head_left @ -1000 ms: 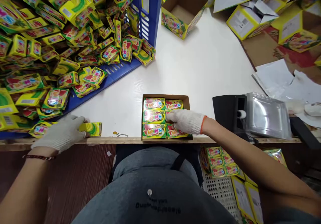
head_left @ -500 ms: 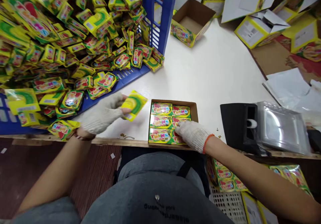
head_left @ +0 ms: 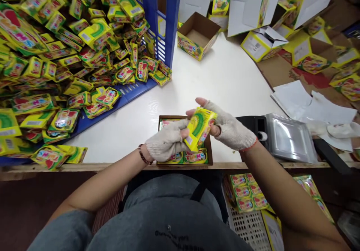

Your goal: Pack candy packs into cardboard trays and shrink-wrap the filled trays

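Note:
Both hands wear white fingerless knit gloves. Between them, above the small open carton (head_left: 210, 154), is a yellow-green packet (head_left: 199, 127). My left hand (head_left: 168, 139) pinches the packet's lower left side. On its right side my right hand (head_left: 231, 129) has fingers against the packet's edge, with the index finger stretched out. Rows of "TWINS" packets (head_left: 196, 157) lie in the carton, partly hidden by the hands. A large heap of similar packets (head_left: 95, 33) fills the blue crate (head_left: 165, 22) on the left.
An empty open carton (head_left: 197, 37) stands at the back. More cartons (head_left: 257, 45) pile up at the back right. A black device (head_left: 253, 123) and clear plastic trays (head_left: 291, 136) lie on the right. Packets (head_left: 56, 156) rest at the table's front left edge.
My left hand has brought the packet right, over the carton. My right hand has risen from the packed carton to meet it. The view has shifted slightly right.

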Available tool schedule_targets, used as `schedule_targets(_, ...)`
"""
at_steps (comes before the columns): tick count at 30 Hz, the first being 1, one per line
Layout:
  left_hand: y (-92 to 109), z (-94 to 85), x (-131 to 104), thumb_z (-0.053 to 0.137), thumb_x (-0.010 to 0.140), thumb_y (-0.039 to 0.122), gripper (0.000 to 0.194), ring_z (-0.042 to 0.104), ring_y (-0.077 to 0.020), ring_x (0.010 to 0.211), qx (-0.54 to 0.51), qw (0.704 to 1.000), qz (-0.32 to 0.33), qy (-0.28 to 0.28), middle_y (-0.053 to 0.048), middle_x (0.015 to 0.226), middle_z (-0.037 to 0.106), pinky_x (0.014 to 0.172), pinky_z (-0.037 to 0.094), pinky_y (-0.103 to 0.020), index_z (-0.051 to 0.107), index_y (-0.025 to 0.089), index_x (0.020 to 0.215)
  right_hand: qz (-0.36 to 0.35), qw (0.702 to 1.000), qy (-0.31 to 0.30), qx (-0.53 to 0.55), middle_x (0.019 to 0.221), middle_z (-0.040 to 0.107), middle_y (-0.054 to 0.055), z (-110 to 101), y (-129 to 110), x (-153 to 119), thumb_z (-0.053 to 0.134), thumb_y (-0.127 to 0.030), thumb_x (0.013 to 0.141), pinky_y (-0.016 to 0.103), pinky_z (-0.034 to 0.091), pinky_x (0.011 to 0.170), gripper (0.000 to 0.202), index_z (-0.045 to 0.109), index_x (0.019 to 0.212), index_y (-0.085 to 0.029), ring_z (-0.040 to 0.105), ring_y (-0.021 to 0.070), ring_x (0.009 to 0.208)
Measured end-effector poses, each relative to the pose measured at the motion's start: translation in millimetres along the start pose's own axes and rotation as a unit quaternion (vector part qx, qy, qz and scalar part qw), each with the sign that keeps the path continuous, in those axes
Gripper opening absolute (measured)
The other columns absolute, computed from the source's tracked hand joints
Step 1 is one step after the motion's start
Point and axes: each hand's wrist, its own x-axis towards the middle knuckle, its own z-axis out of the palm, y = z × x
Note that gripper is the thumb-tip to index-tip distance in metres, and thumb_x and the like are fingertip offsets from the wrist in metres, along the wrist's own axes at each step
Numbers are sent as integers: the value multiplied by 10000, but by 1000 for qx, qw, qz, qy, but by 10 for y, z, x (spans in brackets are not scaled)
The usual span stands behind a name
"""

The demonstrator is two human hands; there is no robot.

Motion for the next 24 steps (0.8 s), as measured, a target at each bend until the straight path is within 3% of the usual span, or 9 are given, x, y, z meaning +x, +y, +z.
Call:
schedule_targets(4,-77,9,-50,637,857,569,491,701,-237,932,129,991,35,22,-117,1084,709,790,602,-375,638,172,1147,41,998,-1,49,1089,704,79,6,32,22,682,-622,762,386,588,758,776,422,1388,-244,697,242,890)
schedule_targets(6,18,-185,-123,631,875,465,362,672,-228,949,323,935,89,114,-99,1059,699,847,580,-405,660,175,1092,33,999,-14,-25,1030,708,61,-50,27,71,631,-547,828,354,570,713,594,499,1317,-235,682,230,860)
schedule_targets(8,215,-499,-247,613,878,348,262,638,-229,1014,502,823,139,226,-92,1106,673,919,545,-428,656,191,1084,28,984,-63,-167,998,707,56,-101,4,153,565,-420,885,329,539,715,386,593,1211,-216,662,218,862)
schedule_targets(10,469,-873,-390,593,872,272,252,596,-243,1120,620,706,139,313,-96,1180,641,981,508,-439,634,200,1111,46,933,-117,-336,979,709,62,-86,-11,251,509,-273,895,316,501,720,260,654,1100,-203,648,210,850)
schedule_targets(13,807,-1415,-537,656,829,340,319,532,-286,1229,731,529,10,430,-85,1238,602,1047,449,-479,601,210,1115,85,819,-176,-539,1008,716,102,66,35,381,496,-175,878,318,446,705,244,674,1044,-193,647,224,844)
schedule_targets(15,927,-1698,-572,705,771,451,434,527,-367,1225,732,503,-33,459,-119,1207,599,983,448,-550,588,172,1082,117,762,-202,-604,1048,712,132,178,115,432,479,-184,909,325,421,688,267,666,1099,-187,652,238,852)
schedule_targets(18,956,-1939,-586,675,746,588,483,535,-367,1218,731,516,-56,443,-72,1012,643,956,418,-508,591,170,973,137,732,-202,-637,1098,685,148,245,240,425,469,-205,929,329,401,681,298,664,1154,-192,645,251,893)
schedule_targets(21,893,-1929,-575,625,793,607,487,575,-305,1157,702,554,-11,447,-26,997,653,945,424,-453,594,188,1038,120,727,-168,-655,1108,660,152,218,331,362,525,-206,893,326,393,677,280,677,1127,-182,628,261,924)
schedule_targets(24,782,-1693,-507,655,798,532,556,608,-269,1082,651,603,83,453,-46,1140,662,953,486,-453,573,184,1223,129,729,-172,-649,1064,678,144,180,414,337,545,-164,863,316,383,657,261,679,1087,-159,629,243,880)
